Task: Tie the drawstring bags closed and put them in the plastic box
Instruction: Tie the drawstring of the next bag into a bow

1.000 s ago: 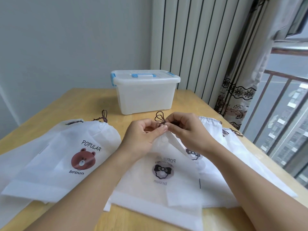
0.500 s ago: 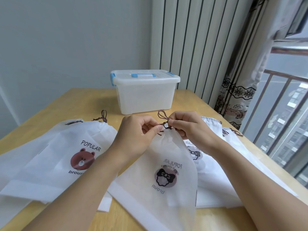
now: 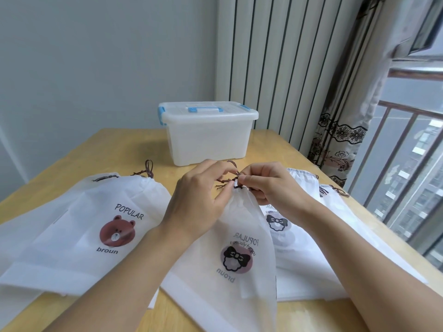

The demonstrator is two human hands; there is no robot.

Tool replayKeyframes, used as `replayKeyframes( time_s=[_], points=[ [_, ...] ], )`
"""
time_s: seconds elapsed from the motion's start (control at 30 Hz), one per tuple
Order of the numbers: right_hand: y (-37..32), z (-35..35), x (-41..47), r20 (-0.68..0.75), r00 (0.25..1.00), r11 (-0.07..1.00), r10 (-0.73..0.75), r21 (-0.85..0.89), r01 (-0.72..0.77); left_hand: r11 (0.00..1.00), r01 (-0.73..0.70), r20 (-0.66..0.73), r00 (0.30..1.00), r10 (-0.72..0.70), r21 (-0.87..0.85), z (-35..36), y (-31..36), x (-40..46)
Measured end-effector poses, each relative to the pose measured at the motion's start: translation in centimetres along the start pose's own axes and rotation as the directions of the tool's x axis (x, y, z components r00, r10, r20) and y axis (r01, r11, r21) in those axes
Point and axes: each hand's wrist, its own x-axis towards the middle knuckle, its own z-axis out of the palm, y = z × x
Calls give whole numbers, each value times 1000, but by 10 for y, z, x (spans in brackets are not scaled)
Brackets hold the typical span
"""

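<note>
Step in hand: tying the drawstring on the middle bag (image 3: 242, 236), the white one with the bow print, which lies on the wooden table (image 3: 124, 149) just in front of the plastic box (image 3: 208, 135). Left hand (image 3: 201, 204) pinches one end of the brown cord (image 3: 231, 179) at the gathered neck, fingers curled; right hand (image 3: 271, 188) pinches the other end right at the knot, fingertips nearly touching the left's. Neck looks cinched shut, knot looks part-made, can't tell if it's pulled tight. Bear-print bag (image 3: 96, 212) lies left of the box and nearer the camera, its cord looped at the top; more white bags (image 3: 335, 224) are stacked right of the middle bag, under the right forearm. Box sits at the far side of the table, lid on and blue latches down, no bag inside that I can see. Next move, as a judgement: pull both ends apart to seat the knot, then the lid has to come off before anything goes in. Versus a second ago: the bag's neck is drawn narrower and the bag has swung so the print faces up, the hands sit slightly higher and closer to the box, and the loop above the fingers has shrunk.
</note>
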Motion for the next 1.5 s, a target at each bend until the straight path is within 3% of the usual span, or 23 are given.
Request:
replayKeyframes(
  time_s=[0.33, 0.47, 0.53, 0.7, 0.87, 1.0, 1.1, 1.2, 1.33, 1.5],
  points=[
    [0, 2, -2, 38, 999, 1000, -8, 15, 7, 999, -29, 40, 999, 30, -41, 7, -7, 1],
    [4, 1, -1, 37, 999, 999, -38, -17, 39, 977, 140, 97, 987, -126, -161, 3, -2, 2],
    [6, 1, -1, 26, 993, 982, -115, -148, 117, 971, 180, 133, 978, -160, -156, 2, -2, 2],
    [9, 3, -1, 39, 933, 766, -359, -558, 319, 969, 240, 177, 958, -228, -52, 5, -8, 3],
    [11, 2, 1, 68, 848, 600, -526, -677, 427, 915, 359, 220, 922, -318, -184, 6, -9, 2],
    [11, 1, 2, 1, 862, 675, -507, -622, 397, 814, 468, 226, 883, -412, -345, 6, -3, 2],
    [12, 0, 3, -55, 886, 775, -461, -511, 372, 683, 534, 246, 842, -479, -498, 7, 2, 1],
    [16, -2, 5, -47, 901, 812, -432, -456, 365, 616, 564, 271, 818, -507, -550, 8, 0, 0],
    [18, -3, 6, -47, 913, 823, -405, -453, 342, 590, 568, 276, 813, -513, -574, 8, 2, -1],
    [17, 2, 5, -84, 920, 843, -382, -439, 310, 641, 548, 231, 827, -513, -538, 9, 2, -2]
  ],
)
